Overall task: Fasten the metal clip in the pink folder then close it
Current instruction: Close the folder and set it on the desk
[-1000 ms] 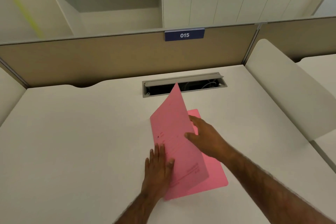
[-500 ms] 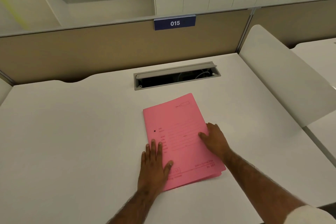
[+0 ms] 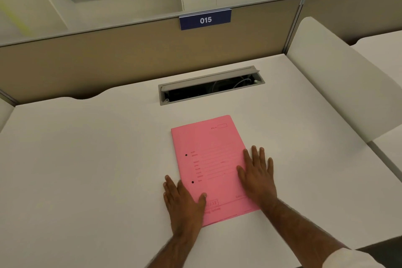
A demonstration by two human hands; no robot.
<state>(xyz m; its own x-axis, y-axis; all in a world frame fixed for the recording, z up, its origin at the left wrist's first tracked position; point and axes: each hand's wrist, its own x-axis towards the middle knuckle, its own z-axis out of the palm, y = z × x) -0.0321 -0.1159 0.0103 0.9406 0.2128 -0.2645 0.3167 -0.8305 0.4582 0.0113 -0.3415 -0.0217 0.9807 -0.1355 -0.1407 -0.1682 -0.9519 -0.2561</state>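
The pink folder (image 3: 210, 159) lies shut and flat on the white desk (image 3: 87, 169), printed cover up, two small punch holes near its left spine. The metal clip is hidden inside. My left hand (image 3: 183, 200) rests flat at the folder's lower left corner, mostly on the desk, thumb on the cover. My right hand (image 3: 257, 175) lies flat on the folder's right edge, fingers spread. Neither hand grips anything.
A grey cable hatch (image 3: 212, 85) stands open in the desk just beyond the folder. A tan partition with a blue "015" sign (image 3: 205, 20) closes the back. A white side panel (image 3: 339, 76) rises on the right.
The folder's front cover came down from upright to flat. My right hand slid to the right edge and flattened. My left hand shifted left, off the spine.
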